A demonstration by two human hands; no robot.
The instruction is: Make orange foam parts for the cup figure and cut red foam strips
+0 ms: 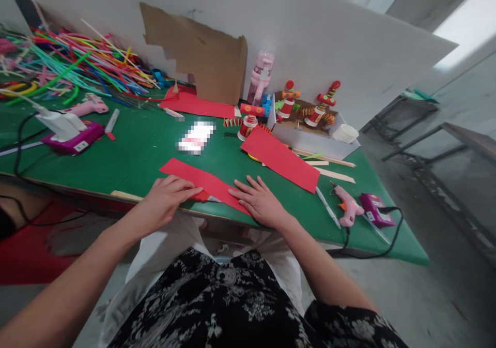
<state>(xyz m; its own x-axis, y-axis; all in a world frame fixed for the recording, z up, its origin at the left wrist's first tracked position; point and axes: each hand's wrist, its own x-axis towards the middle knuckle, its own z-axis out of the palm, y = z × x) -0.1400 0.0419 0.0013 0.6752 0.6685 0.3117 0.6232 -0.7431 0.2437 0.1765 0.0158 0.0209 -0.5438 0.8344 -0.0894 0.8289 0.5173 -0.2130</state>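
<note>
A strip of red paper (215, 185) lies along the table's near edge in front of me. My left hand (168, 195) is closed at its near edge, thumb and fingers pressed together on the paper. With fingers spread flat, my right hand (261, 200) rests on the strip's right end. Between my hands, a small orange-red item with a pale tip (205, 197) shows at the paper's near edge; its kind is hard to tell. Another red paper strip (282, 159) lies farther right, partly over thin wooden sticks.
Pink glue guns lie left (91, 105) and right (349, 207), near purple power sockets with cords. Colourful pipe cleaners (104, 61) pile at back left. A paper-cup figure (248, 125) stands before a box (310, 141) holding similar figures. A pink bottle (260, 76) stands behind.
</note>
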